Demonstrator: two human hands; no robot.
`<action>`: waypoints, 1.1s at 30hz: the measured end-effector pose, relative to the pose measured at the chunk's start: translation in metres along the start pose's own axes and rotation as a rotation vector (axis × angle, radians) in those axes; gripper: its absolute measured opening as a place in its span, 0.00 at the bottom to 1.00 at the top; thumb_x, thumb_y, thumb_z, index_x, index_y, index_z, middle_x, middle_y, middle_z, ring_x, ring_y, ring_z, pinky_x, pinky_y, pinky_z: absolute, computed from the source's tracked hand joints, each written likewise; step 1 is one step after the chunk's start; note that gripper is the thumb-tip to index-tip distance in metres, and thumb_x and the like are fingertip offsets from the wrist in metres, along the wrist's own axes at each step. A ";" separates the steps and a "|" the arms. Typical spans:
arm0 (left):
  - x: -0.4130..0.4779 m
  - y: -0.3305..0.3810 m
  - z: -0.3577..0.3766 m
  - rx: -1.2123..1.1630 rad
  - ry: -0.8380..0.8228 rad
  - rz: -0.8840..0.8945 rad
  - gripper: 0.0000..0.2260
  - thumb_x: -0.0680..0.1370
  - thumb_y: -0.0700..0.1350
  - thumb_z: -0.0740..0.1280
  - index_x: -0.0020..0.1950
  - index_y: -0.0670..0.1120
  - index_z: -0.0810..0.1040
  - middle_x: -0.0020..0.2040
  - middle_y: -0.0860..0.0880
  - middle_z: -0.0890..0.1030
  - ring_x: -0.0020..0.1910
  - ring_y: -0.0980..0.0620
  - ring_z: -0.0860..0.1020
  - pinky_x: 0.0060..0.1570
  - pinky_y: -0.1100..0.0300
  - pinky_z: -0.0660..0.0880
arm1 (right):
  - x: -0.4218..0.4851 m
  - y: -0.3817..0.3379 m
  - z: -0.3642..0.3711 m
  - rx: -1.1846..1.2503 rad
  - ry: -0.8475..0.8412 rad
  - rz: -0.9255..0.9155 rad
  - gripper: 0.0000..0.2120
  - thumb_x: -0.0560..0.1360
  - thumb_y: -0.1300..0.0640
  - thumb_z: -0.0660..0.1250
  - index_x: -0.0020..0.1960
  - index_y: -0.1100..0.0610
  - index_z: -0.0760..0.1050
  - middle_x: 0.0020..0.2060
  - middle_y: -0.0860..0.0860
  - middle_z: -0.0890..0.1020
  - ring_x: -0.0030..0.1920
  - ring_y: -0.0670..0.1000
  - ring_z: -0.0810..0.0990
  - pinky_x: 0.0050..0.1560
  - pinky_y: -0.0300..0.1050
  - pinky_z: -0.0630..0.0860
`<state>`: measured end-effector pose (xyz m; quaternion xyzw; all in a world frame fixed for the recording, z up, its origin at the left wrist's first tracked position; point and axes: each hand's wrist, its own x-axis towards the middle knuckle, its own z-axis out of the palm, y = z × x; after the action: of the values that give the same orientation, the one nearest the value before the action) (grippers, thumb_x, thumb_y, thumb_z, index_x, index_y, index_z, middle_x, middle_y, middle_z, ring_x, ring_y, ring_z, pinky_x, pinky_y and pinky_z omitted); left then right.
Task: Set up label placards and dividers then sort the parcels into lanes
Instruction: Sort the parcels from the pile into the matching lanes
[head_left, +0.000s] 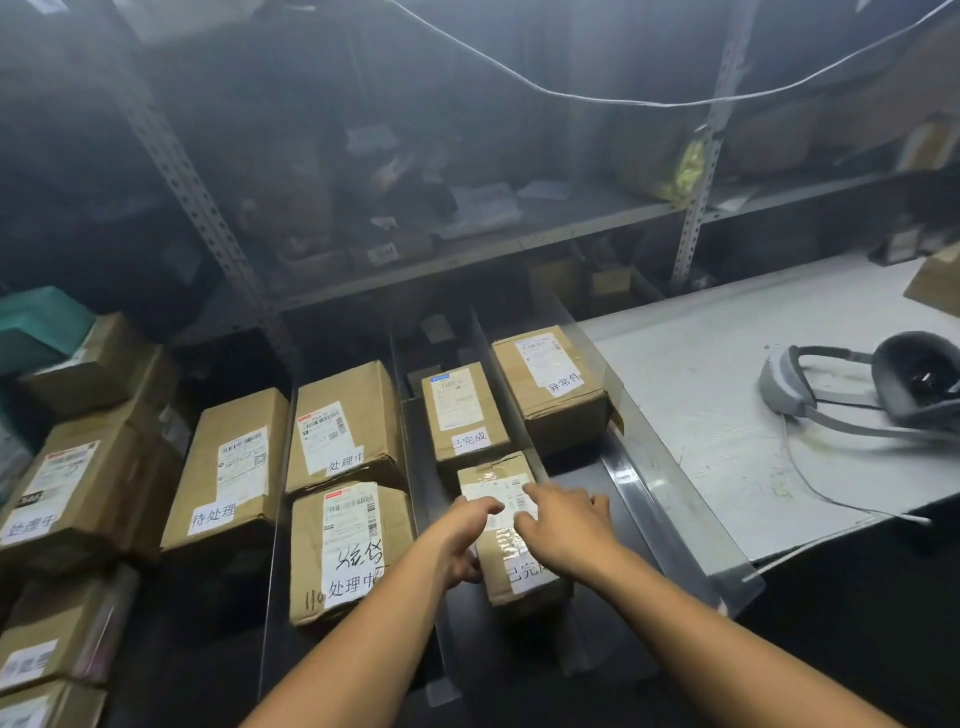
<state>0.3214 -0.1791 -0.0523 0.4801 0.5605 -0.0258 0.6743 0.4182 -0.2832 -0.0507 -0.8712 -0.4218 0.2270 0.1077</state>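
Shelving (519, 244) behind, white tabletop (701, 405) right, clear dividers (506, 395) between parcels (348, 415)

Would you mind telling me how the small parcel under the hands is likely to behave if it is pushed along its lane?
The parcel is a squat cardboard box lying flat, so it should slide rather than tip or roll. Its creased top suggests it may give slightly under pressure. The glossy tape could feel slippery; weight cannot be judged.
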 end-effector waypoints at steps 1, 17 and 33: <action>0.001 -0.003 0.001 -0.016 0.009 0.008 0.13 0.82 0.45 0.62 0.67 0.51 0.70 0.53 0.47 0.82 0.46 0.45 0.82 0.37 0.55 0.76 | 0.000 0.001 0.000 0.022 -0.018 -0.012 0.25 0.81 0.45 0.56 0.77 0.49 0.67 0.73 0.51 0.73 0.71 0.59 0.71 0.68 0.55 0.62; -0.044 0.045 -0.063 0.220 0.142 0.369 0.08 0.79 0.44 0.62 0.44 0.51 0.79 0.41 0.51 0.78 0.41 0.50 0.74 0.34 0.60 0.67 | 0.028 -0.065 -0.041 -0.152 0.099 -0.210 0.21 0.82 0.45 0.57 0.73 0.46 0.72 0.69 0.49 0.78 0.67 0.56 0.76 0.66 0.54 0.69; -0.102 0.020 -0.348 0.712 0.821 0.392 0.14 0.79 0.50 0.61 0.63 0.50 0.78 0.64 0.48 0.79 0.62 0.42 0.77 0.57 0.55 0.73 | 0.037 -0.311 -0.020 -0.224 0.146 -0.483 0.21 0.83 0.40 0.54 0.69 0.48 0.73 0.65 0.51 0.81 0.63 0.56 0.79 0.59 0.54 0.77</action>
<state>0.0402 0.0159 0.0705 0.7429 0.6337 0.1008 0.1908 0.2347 -0.0615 0.0738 -0.7661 -0.6306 0.0834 0.0920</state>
